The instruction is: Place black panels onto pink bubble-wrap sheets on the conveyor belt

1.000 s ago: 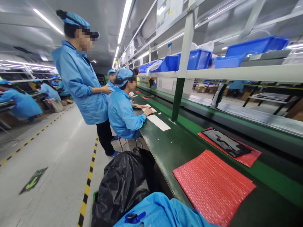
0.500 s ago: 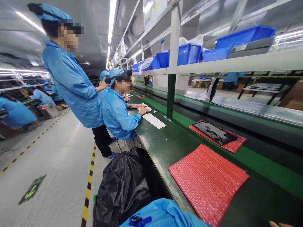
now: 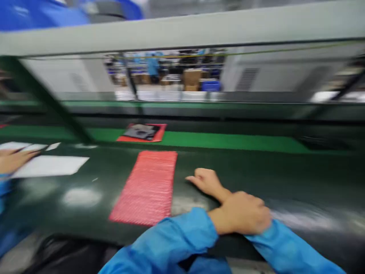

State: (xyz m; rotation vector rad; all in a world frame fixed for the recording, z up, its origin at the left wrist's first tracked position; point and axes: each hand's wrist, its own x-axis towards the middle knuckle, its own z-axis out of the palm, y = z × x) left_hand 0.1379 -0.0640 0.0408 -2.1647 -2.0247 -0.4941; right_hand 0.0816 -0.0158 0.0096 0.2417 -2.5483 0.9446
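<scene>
One glossy green desk spans a cluttered workroom; the red sheet stack points away, its long axis leaning right. Left hand clasps right wrist; right hand curls closed, palm hidden.

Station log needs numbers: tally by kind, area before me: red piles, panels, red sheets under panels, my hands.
Red pile: 1 (layers too blurred to count)
Panel: 1
Red sheet under it: 1
Hands: 2 (left hand, right hand)
Total: 5
</scene>
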